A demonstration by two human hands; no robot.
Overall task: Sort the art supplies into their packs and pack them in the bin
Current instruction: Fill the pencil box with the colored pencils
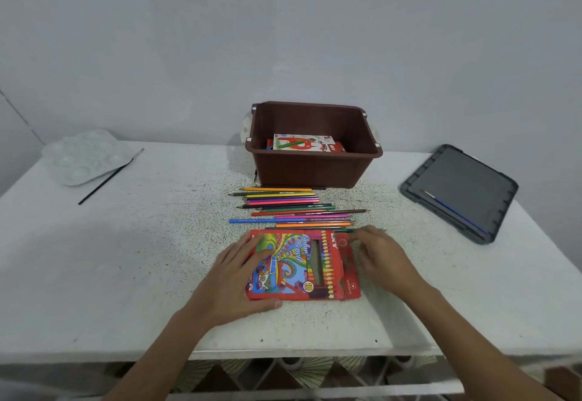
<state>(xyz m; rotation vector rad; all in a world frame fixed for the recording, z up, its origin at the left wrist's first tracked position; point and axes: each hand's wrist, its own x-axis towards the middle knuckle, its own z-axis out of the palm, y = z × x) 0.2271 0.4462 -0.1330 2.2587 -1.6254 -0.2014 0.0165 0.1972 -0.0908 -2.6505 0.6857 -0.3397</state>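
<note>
the red pencil pack (304, 265) lies flat at the near middle of the surface (141, 258), its flap end to the right. just beyond it the loose coloured pencils (289, 208) lie in a rough row, running left to right. behind them stands the brown bin (311, 170) with other packs (304, 142) inside.

the surface is white and speckled, set against a plain pale wall. far left are a clear palette (85, 158) and a black brush (110, 177). far right is a dark lid (459, 189) with a blue brush (456, 213) on it.

the pack reads "color pencil", "18" and "diy"; a red pack in the bin also shows "diy".

the left grip (239, 277) is released, its fingers pressing flat on the pack's left part and its thumb along the near edge. the right grip (382, 255) is at the flap end, its fingertips by a green pencil; whether it pinches anything cannot be told.
</note>
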